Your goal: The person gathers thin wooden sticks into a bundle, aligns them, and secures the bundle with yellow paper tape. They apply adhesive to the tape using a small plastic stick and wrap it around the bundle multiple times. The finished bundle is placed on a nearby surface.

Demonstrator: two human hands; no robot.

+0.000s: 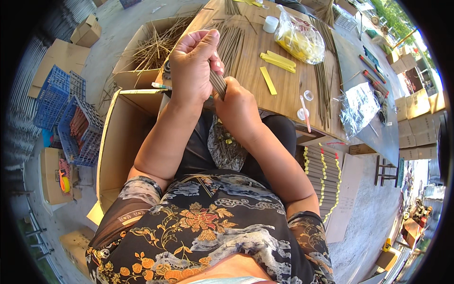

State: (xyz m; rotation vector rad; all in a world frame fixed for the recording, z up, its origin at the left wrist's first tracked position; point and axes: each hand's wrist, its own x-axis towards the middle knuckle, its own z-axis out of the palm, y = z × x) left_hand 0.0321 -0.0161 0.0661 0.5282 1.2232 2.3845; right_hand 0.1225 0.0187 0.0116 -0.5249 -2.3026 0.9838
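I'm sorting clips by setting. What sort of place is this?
Probably a workshop: thin brown sticks lie on a wooden table, a cardboard box beside it holds more, and blue plastic crates stand nearby.

Near the bare right hand (239, 108), black trousers (280, 132); farther back, a black top (213, 232) with orange flowers (201, 218), grey patches (253, 244), sheer sleeves (309, 234).

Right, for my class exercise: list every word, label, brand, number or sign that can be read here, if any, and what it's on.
No text reads clearly.
Plastic bag: reddish marks, too blurred to read.
Cardboard sheet: faint marks, too small.
Stacked boxes at right: any marks too small.
Held sticks: no writing visible.
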